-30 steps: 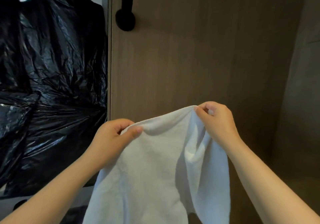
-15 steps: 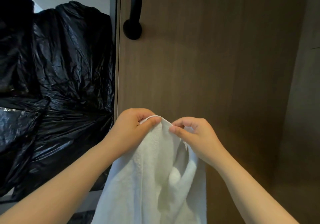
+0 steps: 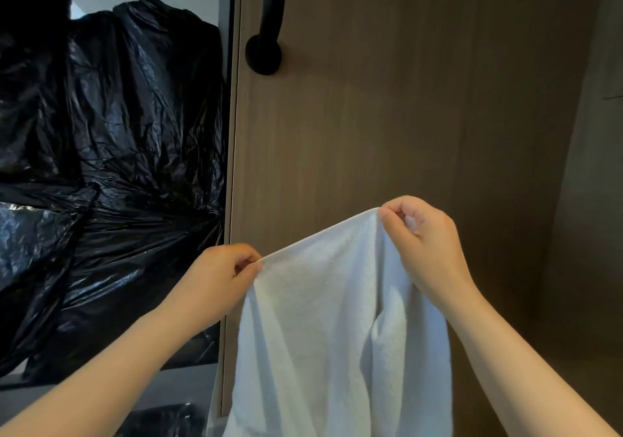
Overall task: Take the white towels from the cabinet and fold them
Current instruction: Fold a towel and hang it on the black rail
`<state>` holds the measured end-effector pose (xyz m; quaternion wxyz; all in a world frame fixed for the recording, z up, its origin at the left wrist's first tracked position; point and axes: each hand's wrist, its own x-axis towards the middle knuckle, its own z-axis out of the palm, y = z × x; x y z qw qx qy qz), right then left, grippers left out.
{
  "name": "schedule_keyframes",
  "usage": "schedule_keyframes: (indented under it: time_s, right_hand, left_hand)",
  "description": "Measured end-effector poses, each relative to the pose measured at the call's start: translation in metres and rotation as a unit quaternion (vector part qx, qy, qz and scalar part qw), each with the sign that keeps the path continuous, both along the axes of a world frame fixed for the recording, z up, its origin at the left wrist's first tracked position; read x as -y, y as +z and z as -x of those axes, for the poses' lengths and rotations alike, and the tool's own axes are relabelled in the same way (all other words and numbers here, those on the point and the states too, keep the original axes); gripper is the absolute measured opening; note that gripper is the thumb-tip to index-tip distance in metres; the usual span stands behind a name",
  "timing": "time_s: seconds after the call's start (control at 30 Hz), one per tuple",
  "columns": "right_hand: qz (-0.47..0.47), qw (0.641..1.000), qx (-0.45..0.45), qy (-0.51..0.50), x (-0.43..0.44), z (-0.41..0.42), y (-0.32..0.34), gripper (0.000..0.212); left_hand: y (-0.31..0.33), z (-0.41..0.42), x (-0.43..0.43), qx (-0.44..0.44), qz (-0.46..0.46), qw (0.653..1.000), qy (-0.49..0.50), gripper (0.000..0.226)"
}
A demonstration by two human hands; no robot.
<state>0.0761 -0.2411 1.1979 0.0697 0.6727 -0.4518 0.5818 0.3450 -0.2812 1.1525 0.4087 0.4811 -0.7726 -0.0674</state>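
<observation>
A white towel (image 3: 323, 328) hangs in the air in front of the wooden cabinet door (image 3: 404, 116). My left hand (image 3: 219, 278) pinches its upper left edge. My right hand (image 3: 424, 241), held higher, pinches the upper right corner. The top edge runs taut and slanted between the two hands. The cloth falls in folds and leaves the frame at the bottom.
A black door handle (image 3: 266, 31) sits at the top of the cabinet door. Crumpled black plastic bags (image 3: 101, 166) fill the open compartment on the left. A darker wooden panel (image 3: 593, 234) stands at the right.
Half a second ago my hands were close together at the towel's top. They have moved apart, the right one up and to the right, stretching the top edge.
</observation>
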Motion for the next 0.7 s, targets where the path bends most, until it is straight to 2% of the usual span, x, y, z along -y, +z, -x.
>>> schedule_keyframes:
  time_s: [0.13,0.2,0.3,0.37,0.5,0.7]
  right_hand:
    - [-0.049,0.997,-0.018,-0.065,0.006,0.010,-0.006,0.017]
    - [-0.097,0.993,-0.018,-0.070,0.006,0.014,-0.009,0.005]
    - [-0.147,0.989,-0.011,0.010,0.002,0.009,-0.014,0.035]
    - [-0.164,0.982,-0.005,0.089,0.000,-0.003,-0.018,0.040]
    - [-0.178,0.973,-0.013,0.148,0.005,-0.021,-0.030,0.034]
    - [-0.165,0.964,0.021,0.206,0.011,-0.033,-0.046,0.012]
  left_hand:
    - [0.002,0.009,0.001,-0.055,0.031,0.998,0.000,0.025]
    - [0.009,0.018,0.000,-0.097,0.049,0.994,-0.008,0.027]
    - [0.019,0.031,-0.005,-0.083,0.074,0.993,-0.041,0.026]
    - [0.024,0.041,-0.009,-0.048,0.073,0.994,-0.067,0.025]
    - [0.025,0.053,-0.015,-0.006,0.082,0.992,-0.099,0.021]
    - [0.024,0.047,-0.017,-0.008,0.099,0.989,-0.113,0.021]
